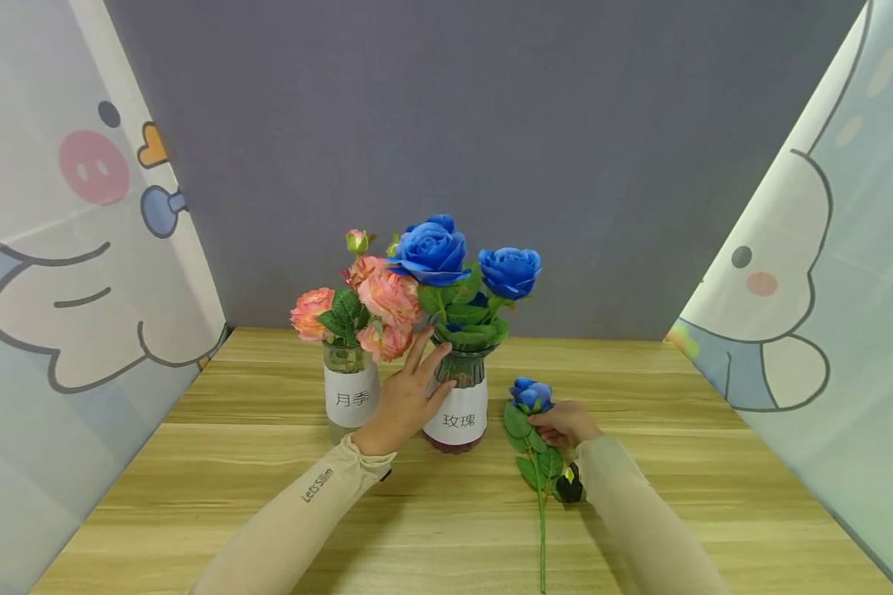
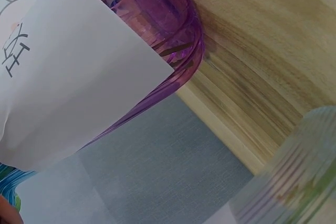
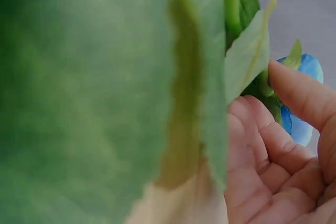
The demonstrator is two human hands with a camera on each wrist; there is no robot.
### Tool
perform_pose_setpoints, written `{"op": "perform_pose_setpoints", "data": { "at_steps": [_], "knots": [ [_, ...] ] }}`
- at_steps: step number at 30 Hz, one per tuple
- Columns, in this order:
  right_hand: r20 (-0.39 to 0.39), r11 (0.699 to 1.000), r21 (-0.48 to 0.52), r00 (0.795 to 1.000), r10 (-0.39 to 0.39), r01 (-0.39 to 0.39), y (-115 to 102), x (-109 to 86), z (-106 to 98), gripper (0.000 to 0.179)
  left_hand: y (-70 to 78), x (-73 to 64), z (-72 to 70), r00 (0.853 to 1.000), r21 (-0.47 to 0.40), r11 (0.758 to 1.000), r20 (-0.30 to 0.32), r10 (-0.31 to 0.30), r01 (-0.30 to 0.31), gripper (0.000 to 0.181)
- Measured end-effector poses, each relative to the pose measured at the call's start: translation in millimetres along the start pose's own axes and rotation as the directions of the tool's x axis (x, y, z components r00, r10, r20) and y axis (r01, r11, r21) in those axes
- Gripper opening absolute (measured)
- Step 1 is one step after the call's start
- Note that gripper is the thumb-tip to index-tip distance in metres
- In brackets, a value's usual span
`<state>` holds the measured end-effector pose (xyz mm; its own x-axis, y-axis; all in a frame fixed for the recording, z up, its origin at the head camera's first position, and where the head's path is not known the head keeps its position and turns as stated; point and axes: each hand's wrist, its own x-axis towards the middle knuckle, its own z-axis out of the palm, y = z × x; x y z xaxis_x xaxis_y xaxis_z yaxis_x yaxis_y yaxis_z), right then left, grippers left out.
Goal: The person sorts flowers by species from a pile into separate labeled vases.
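Note:
My left hand rests with spread, fairly straight fingers against the left side of a ribbed glass vase with a white label. The left wrist view shows the purple base of that vase and its paper label up close. Two large blue roses stand in it among green leaves. To the right, my right hand pinches a single blue rose by the stem just under the bloom. Its leafy stem points toward me. A leaf fills much of the right wrist view.
A clear glass jar with a white label holds pink flowers just left of the vase. Behind the wooden table rises a grey panel. Cartoon-printed curtains flank both sides.

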<state>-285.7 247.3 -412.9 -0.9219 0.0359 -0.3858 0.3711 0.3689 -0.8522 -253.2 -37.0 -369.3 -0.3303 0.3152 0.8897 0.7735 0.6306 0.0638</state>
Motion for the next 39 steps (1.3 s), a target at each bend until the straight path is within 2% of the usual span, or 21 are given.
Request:
{"op": "perform_pose_setpoints", "data": {
  "at_steps": [3, 7, 10, 13, 18, 22, 27, 31, 33, 36, 39],
  "knots": [
    [-0.012, 1.0, 0.002, 1.0, -0.011, 0.011, -1.8, 0.4, 2.2, 0.012, 0.3, 0.1, -0.2, 1.0, -0.002, 1.0, -0.002, -0.001, 0.001, 0.07],
    [-0.019, 0.997, 0.08, 1.0, -0.015, 0.017, -3.1, 0.9, 4.4, 0.009, 1.3, 0.4, -1.4, 1.0, -0.011, 1.0, 0.011, -0.017, 0.017, 0.071],
    [0.018, 0.984, 0.177, 0.999, -0.028, 0.024, -2.6, 1.3, 1.2, 0.021, 1.7, 0.6, -2.1, 0.999, -0.017, 1.0, 0.023, -0.024, 0.024, 0.071],
    [0.072, 0.95, 0.311, 0.996, -0.051, 0.026, -0.5, 0.2, -6.5, 0.036, 1.5, 0.7, -2.5, 0.999, -0.023, 0.999, 0.03, -0.021, 0.022, 0.07],
    [0.114, 0.853, 0.522, 0.991, -0.071, 0.001, 6.6, -8.9, -21.9, 0.04, 0.5, 0.8, -3.0, 1.0, -0.028, 1.0, 0.024, -0.007, 0.008, 0.055],
    [0.05, 0.777, 0.629, 0.997, -0.06, 0.016, 13.1, -20.0, -29.3, 0.036, 0.3, 1.4, -3.1, 1.0, -0.025, 1.0, 0.019, -0.001, 0.001, 0.053],
    [-0.027, 0.68, 0.732, 0.999, -0.023, 0.036, 19.3, -34.0, -34.4, 0.036, 0.8, 0.0, -2.8, 1.0, -0.005, 1.0, 0.016, -0.008, 0.008, 0.067],
    [-0.097, 0.6, 0.794, 0.995, -0.039, 0.101, 18.8, -44.6, -37.2, 0.035, 2.2, -0.8, -3.4, 1.0, -0.003, 1.0, 0.019, -0.013, 0.013, 0.07],
    [-0.135, 0.561, 0.818, 0.99, -0.029, 0.128, 15.0, -49.4, -38.2, 0.027, 2.8, -0.5, -3.7, 1.0, -0.006, 1.0, 0.017, -0.012, 0.012, 0.07],
    [-0.163, 0.486, 0.861, 0.987, -0.009, 0.147, 6.4, -55.3, -41.2, 0.015, 2.5, -0.1, -3.1, 1.0, -0.006, 1.0, 0.009, -0.012, 0.012, 0.069],
    [-0.186, 0.44, 0.883, 0.982, 0.006, 0.165, -2.9, -60.9, -45.6, 0.016, 1.4, 0.4, -2.1, 1.0, -0.008, 1.0, 0.012, -0.015, 0.015, 0.068]
  ]
}}
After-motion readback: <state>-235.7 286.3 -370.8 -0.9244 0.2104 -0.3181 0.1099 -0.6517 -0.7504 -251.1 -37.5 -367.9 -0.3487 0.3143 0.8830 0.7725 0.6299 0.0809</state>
